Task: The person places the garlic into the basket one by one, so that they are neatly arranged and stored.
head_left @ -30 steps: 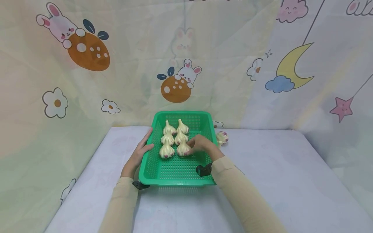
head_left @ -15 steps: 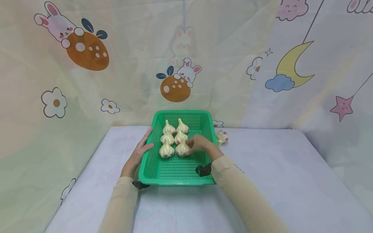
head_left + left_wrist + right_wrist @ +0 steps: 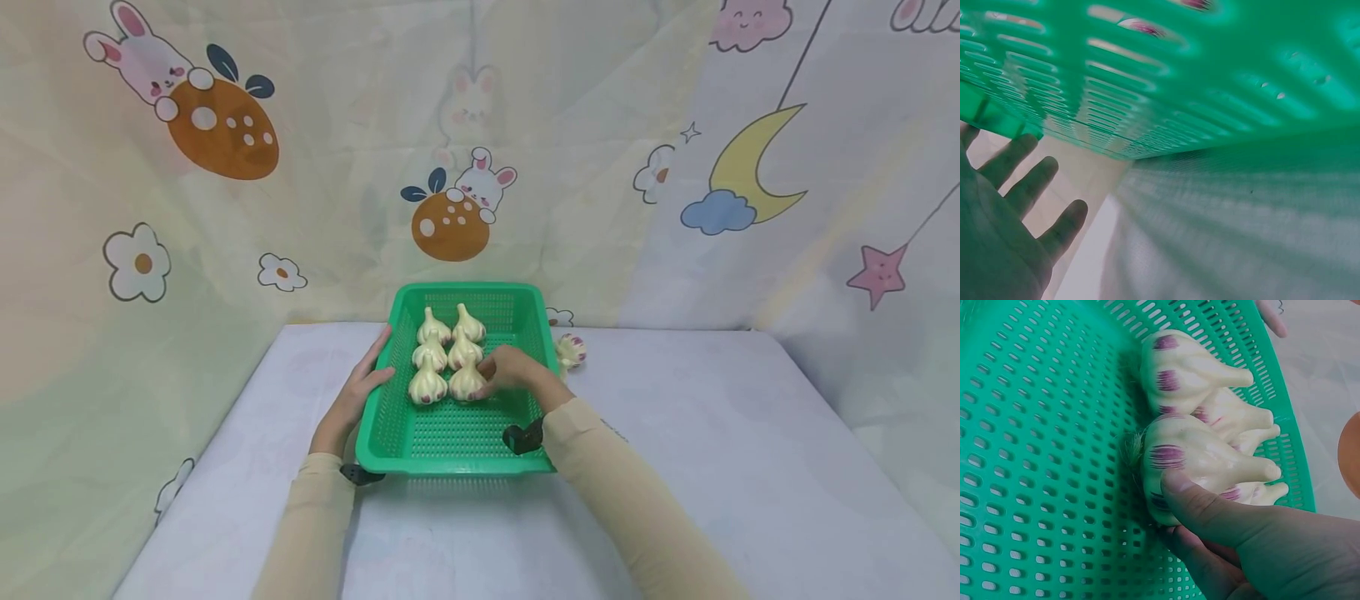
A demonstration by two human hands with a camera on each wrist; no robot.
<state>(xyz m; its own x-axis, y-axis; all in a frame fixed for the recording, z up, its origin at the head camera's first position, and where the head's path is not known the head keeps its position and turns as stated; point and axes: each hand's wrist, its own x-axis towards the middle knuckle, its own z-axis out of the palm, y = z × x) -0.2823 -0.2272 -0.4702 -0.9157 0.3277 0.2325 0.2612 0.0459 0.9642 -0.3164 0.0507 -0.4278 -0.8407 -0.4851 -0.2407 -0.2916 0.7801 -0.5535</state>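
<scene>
A green perforated plastic basket (image 3: 457, 463) holds several garlic bulbs, set in two columns with their stems up. With thumb and fingers, my right hand (image 3: 519, 371) pinches the nearest garlic bulb (image 3: 464, 384) of the right column, low inside the basket. Purple streaks mark this bulb in the right wrist view, where the thumb (image 3: 1200, 506) presses its side. Left of it stands another garlic bulb (image 3: 427, 387). My left hand (image 3: 347, 407) rests against the basket's left side and rim, its fingers (image 3: 1034, 187) straight and spread.
One more garlic bulb (image 3: 572, 351) lies on the white table (image 3: 720, 417), just outside the basket's right wall. A patterned cloth (image 3: 337, 208) hangs behind the table. The basket's near part shows bare holed floor.
My right hand has shifted the pinched garlic bulb slightly left, closer to the bulb beside it. The left hand stays at the basket's side.
</scene>
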